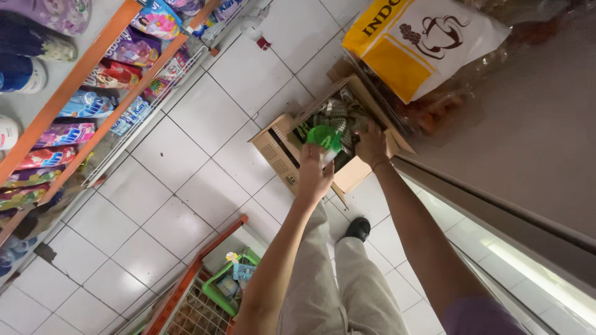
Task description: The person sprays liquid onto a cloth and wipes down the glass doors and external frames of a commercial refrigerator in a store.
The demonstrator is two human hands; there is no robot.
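I stood on the white tiled floor and reached both arms down to one open cardboard box by my foot. My left hand was closed around one green packet, held just over the box's open top. My right hand was lower, at the box's far rim among the flat green-and-white packets stacked inside; I could not tell whether its fingers gripped anything, and the packets inside were too crowded to count.

One black shoe of mine showed below the box, under my pale trouser legs. Just beside the box, on the right, one large yellow-and-white sack leaned over a heap of reddish-brown packs under clear wrapping. A grey counter edge ran along my right arm.

On my left, two orange shelf rails carried rows of colourful refill pouches, purple, pink and blue. Near my left elbow stood one wire trolley with an orange frame, holding one green basket with a few small items in it. One small red scrap lay on the tiles near the shelf foot.
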